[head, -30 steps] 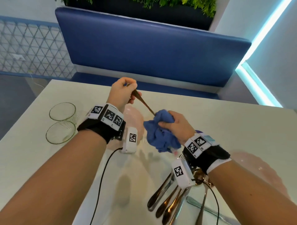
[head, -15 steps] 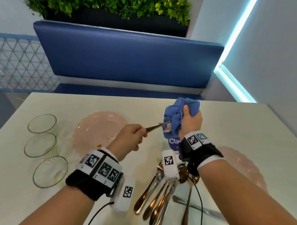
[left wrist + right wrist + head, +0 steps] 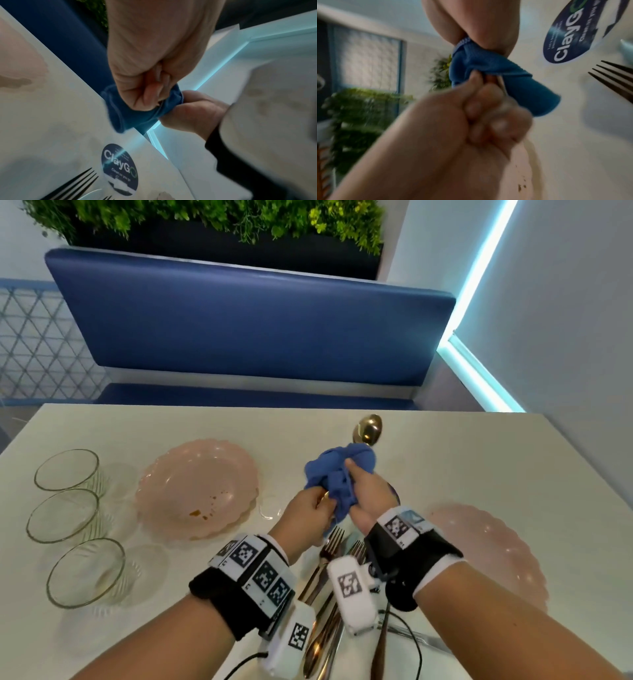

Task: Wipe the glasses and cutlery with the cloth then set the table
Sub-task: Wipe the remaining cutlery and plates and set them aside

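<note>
My left hand grips the handle end of a gold spoon, fingers curled tight. My right hand squeezes the bunched blue cloth round the spoon's stem. The spoon's bowl sticks out past the far side of the cloth. The two hands touch above the white table. In the right wrist view the cloth hangs from my right hand, with the left fist just below it. The stem itself is hidden.
Three empty glasses stand in a row at the left. A stained pink plate lies beside them and another pink plate at the right. A pile of forks and spoons lies under my wrists. A round sticker is on the table.
My left hand has slid up to the cloth, so the bare stem no longer shows. The spoon's bowl has come out beyond the cloth. Both hands shifted a little to the right.
</note>
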Available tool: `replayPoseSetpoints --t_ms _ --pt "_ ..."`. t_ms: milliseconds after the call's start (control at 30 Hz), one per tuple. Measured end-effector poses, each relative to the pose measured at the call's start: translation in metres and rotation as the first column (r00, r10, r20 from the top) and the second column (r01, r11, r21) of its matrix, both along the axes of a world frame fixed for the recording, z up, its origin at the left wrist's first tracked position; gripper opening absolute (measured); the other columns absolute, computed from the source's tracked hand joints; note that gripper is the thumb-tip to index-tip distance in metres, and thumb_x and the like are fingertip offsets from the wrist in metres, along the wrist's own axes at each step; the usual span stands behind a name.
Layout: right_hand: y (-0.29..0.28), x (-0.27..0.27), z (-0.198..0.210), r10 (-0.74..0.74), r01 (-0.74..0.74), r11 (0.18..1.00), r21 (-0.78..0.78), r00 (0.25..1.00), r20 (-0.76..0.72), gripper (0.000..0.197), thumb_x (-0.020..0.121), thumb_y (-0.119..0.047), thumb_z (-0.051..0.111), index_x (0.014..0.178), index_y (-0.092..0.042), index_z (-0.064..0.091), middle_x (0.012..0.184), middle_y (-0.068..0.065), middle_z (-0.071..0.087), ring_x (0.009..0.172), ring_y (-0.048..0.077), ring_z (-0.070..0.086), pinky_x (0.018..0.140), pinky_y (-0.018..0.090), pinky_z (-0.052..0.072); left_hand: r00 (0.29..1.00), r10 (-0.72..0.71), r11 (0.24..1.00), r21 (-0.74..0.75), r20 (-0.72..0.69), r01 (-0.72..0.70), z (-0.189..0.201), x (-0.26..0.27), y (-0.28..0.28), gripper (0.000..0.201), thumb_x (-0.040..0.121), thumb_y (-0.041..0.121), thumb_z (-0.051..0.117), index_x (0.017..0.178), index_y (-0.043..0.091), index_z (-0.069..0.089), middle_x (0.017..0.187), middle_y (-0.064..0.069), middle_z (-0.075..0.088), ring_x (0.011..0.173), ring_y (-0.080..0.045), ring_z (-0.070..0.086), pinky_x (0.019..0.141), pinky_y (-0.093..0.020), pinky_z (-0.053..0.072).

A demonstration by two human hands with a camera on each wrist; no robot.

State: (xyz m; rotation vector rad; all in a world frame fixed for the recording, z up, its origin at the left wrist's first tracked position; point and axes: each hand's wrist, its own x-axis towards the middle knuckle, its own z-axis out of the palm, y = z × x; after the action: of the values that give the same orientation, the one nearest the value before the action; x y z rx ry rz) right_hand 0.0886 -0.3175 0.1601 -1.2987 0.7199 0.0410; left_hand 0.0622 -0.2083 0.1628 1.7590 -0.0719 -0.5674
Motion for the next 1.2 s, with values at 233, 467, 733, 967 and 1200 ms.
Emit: replayPoseSetpoints --t_ms 233,467,733,967,1200 --pt "-0.011 -0.011 0.005 0.243 -0.228 0.969 -0.093 0.947 0.212 0.018 0.097 -0.016 0.046 0.097 -0.007 0.061 0.089 0.020 0.066 0.074 0.025 0.064 0.069 0.033 0.055 0.992 -0.055 0.982 0.174 -0.115 0.075 0.016 0.013 0.020 0.019 0.093 0.028 0.052 0.085 0.012 0.059 0.074 -0.001 0.065 0.056 -0.010 0.052 0.053 -0.022 0.039" --pt "0.008 -0.026 0.009 0.504 -0.347 0.783 -0.516 0.840 0.201 0.011 0.091 -0.020 0.057 0.100 -0.015 0.063 0.091 0.007 0.069 0.084 0.017 0.065 0.087 0.038 0.053 0.970 0.214 0.956 -0.177 -0.119 -0.232 0.025 0.039 0.023 0.022 0.097 0.026 0.045 0.097 0.020 0.067 0.105 -0.003 0.064 0.095 -0.019 0.054 0.079 -0.030 0.044" --pt "0.007 -0.050 -0.006 0.721 -0.655 0.601 -0.457 0.691 -0.042 0.009 0.085 -0.024 0.066 0.079 -0.020 0.060 0.076 -0.002 0.066 0.065 0.006 0.061 0.066 0.021 0.051 0.752 0.541 0.718 -0.259 -0.377 -0.646 -0.009 0.058 0.033 0.021 0.097 0.014 0.045 0.079 0.015 0.056 0.070 0.004 0.060 0.065 -0.006 0.049 0.064 -0.024 0.037" --pt "-0.041 -0.063 -0.003 0.650 -0.625 0.695 -0.356 0.757 -0.061 0.015 0.088 -0.024 0.062 0.095 -0.012 0.066 0.093 0.009 0.070 0.086 0.022 0.067 0.085 0.041 0.053 0.767 0.524 0.748 -0.231 -0.370 -0.622 -0.048 0.049 0.066 0.022 0.097 0.014 0.045 0.079 0.008 0.056 0.070 -0.004 0.052 0.061 -0.015 0.050 0.053 -0.024 0.050" --pt "-0.059 -0.033 0.029 0.425 -0.385 0.896 -0.223 0.889 0.172 0.016 0.092 -0.023 0.054 0.106 -0.016 0.059 0.101 0.011 0.065 0.090 0.023 0.062 0.085 0.037 0.051 0.999 0.031 0.904 0.427 -0.026 -0.017 -0.105 -0.003 0.040 0.020 0.088 0.021 0.060 0.071 0.011 0.065 0.068 -0.003 0.062 0.063 -0.013 0.055 0.061 -0.023 0.044"
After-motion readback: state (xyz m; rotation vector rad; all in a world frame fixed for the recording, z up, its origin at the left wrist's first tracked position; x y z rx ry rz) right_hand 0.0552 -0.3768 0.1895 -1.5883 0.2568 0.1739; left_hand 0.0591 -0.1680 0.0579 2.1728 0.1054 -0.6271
